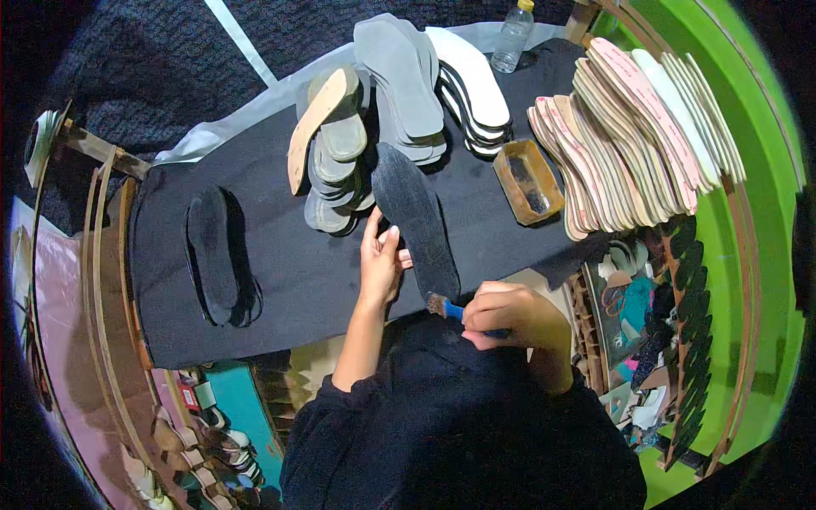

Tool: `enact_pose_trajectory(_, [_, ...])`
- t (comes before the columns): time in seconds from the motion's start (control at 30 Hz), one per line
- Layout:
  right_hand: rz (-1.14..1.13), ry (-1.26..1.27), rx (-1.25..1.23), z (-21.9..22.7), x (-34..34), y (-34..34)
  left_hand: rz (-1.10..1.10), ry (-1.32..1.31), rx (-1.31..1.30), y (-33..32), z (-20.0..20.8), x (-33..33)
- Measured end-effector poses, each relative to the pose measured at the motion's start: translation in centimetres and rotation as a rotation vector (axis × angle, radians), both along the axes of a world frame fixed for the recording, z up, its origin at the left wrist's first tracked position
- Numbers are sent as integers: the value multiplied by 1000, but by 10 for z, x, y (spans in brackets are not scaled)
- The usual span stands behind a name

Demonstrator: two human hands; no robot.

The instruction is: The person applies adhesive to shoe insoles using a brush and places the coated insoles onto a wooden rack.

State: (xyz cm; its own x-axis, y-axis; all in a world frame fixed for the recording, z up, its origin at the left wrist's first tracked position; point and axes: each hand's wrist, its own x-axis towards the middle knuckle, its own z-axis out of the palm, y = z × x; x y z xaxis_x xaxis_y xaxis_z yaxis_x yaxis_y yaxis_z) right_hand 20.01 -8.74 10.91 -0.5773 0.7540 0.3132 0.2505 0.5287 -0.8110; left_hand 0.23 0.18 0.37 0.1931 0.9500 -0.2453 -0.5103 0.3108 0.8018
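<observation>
My left hand (pixel 385 260) grips the left edge of a long black insole (pixel 416 217), thumb near the edge and some fingers tucked beneath it. In my right hand (pixel 514 314) is a small brush with a blue handle (pixel 455 312). Its brown bristles touch the lower end of the insole. To the right stands a yellowish-brown rectangular tub (pixel 525 181) with a dark, glossy inside. Just beyond the left hand lies a pile of grey insole pieces (pixel 330 183) with a tan insole (pixel 317 123) on top.
Grey soles (pixel 395 76) and white-topped soles (pixel 472 76) are stacked at the back, near a yellow-capped bottle (pixel 513 38). Rows of pink and beige insoles (pixel 625 136) fill the right side. Black insoles (pixel 212 255) lie at left on the black-covered table (pixel 280 297).
</observation>
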Motion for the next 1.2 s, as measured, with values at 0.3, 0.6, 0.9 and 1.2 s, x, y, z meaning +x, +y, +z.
enact_pose_trajectory(0.3, [77,-75,-58,6,9,0,-10,51,-13,0,3,-2])
enact_pose_trajectory(0.6, [-37,-134,40,6,24,-3,-7,27,4,0,5,2])
enact_pose_trajectory(0.9, [-199,-26,149,6,26,-1,-10,30,10,0,1,0])
enact_pose_trajectory(1.2, [-170,-54,142,0,22,1,-41,24,58,2,-5,-1])
